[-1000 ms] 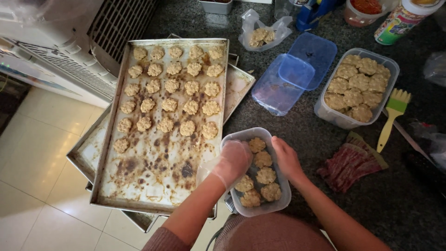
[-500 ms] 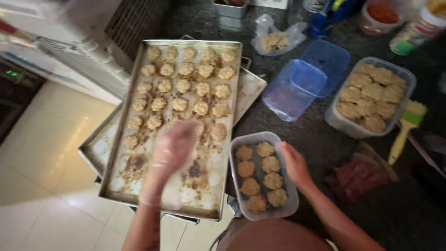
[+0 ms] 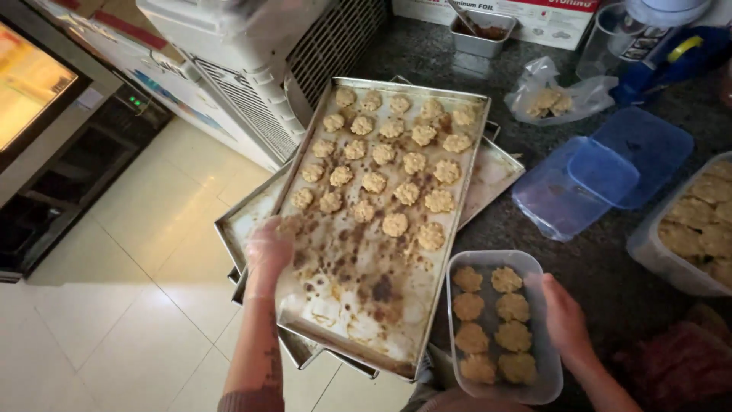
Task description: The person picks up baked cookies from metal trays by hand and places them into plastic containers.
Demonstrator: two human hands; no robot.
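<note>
My left hand, in a thin clear glove, is at the left edge of the tray, fingers curled round a cookie at the near end of the rows. It looks closed on it, though the glove blurs the fingertips a bit. My right hand is bare and lies flat against the right wall of the tub, fingers together, steadying it, not gripping anything.

These cookies are light and I'd guess pretty crumbly: lumpy, rough tops, pale golden, roughly round, like little flowers. I'd pinch one low at the sides, not from the top, and lift straight up, because squeezing would likely snap off an edge. Some may be a bit stuck, judging by the brown baked-on spots all over the bare near half of the tray.

The rest of the cookies sit in rows on the far half of the tray, just apart from each other. The tray itself is thin metal, stacked slightly skewed on other trays, hanging over the counter edge, so I wouldn't lean on it.

The tub is clear plastic, sitting on the counter just right of the tray's near corner, already holding eight cookies in two columns, with room left at the top.
</note>
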